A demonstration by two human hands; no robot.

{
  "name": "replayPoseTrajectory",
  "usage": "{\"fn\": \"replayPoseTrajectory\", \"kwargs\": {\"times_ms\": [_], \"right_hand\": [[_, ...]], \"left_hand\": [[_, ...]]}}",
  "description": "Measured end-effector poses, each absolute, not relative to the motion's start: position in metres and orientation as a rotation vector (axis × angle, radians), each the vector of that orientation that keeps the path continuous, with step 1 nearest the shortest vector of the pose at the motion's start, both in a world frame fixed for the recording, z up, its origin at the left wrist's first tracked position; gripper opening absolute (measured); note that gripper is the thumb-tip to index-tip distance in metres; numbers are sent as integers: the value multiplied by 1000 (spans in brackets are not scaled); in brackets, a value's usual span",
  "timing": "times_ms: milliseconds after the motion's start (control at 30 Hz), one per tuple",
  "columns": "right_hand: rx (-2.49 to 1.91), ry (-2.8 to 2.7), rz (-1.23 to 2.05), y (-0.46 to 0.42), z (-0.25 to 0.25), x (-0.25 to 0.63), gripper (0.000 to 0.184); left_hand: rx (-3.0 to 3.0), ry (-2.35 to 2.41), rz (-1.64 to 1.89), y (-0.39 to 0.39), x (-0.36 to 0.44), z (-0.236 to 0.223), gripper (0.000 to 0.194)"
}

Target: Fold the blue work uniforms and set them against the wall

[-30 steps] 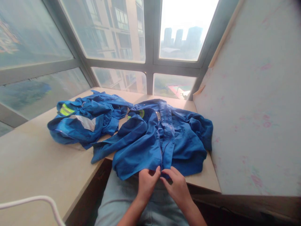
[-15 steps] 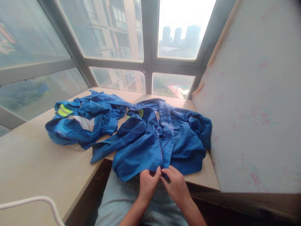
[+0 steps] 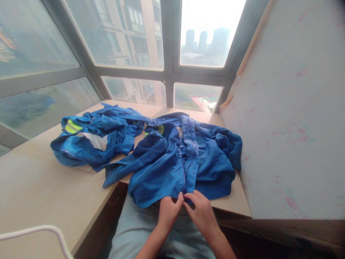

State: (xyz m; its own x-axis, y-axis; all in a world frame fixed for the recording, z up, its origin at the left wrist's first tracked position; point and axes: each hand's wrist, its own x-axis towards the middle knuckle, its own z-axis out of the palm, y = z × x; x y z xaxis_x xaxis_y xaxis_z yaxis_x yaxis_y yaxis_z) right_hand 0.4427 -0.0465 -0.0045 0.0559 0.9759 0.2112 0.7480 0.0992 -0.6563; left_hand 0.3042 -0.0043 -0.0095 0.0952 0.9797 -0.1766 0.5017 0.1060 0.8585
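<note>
A blue jacket (image 3: 156,169) lies front up on the table, its hem hanging over the edge towards me. Its zipper (image 3: 184,172) runs down the middle, the two front edges side by side. At the bottom end of the zipper, my left hand (image 3: 169,208) pinches the jacket's left front edge. Close beside it, my right hand (image 3: 201,208) pinches the other front edge, thumb and forefinger together. The fingertips of both hands nearly meet. Whatever small zipper part sits between them is hidden by the fingers.
To the left lies a crumpled blue garment (image 3: 88,144) with a yellow-green reflective strip and a pale patch. The wooden table (image 3: 35,172) runs along the windows. A patterned white panel (image 3: 291,144) stands at the right. A white cable (image 3: 35,228) curves at the lower left.
Almost nothing differs. The view has shifted very slightly, and both hands keep their pinch at the bottom of the jacket's zipper.
</note>
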Motion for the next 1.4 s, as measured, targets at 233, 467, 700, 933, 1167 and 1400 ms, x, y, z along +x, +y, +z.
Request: {"fn": "replayPoseTrajectory", "kwargs": {"times_ms": [233,467,700,933,1167,1400], "right_hand": [[-1702,-1744,433,-46,-8,442,18],[-1699,-1763,433,-46,-5,439,20],[-1696,-1792,505,-44,1,441,12],[-1740,-1774,533,-45,-5,439,16],[-1756,-1779,455,-45,-4,434,13],[-1707,-1737,533,-43,-5,435,11]], "left_hand": [[1642,1501,680,-2,301,-13,46],[1758,1597,751,0,300,-13,48],[1964,1550,704,-2,298,-17,50],[1630,1515,757,2,299,-15,45],[1357,1425,741,4,297,-12,41],[1504,1449,789,1,295,-7,39]]}}
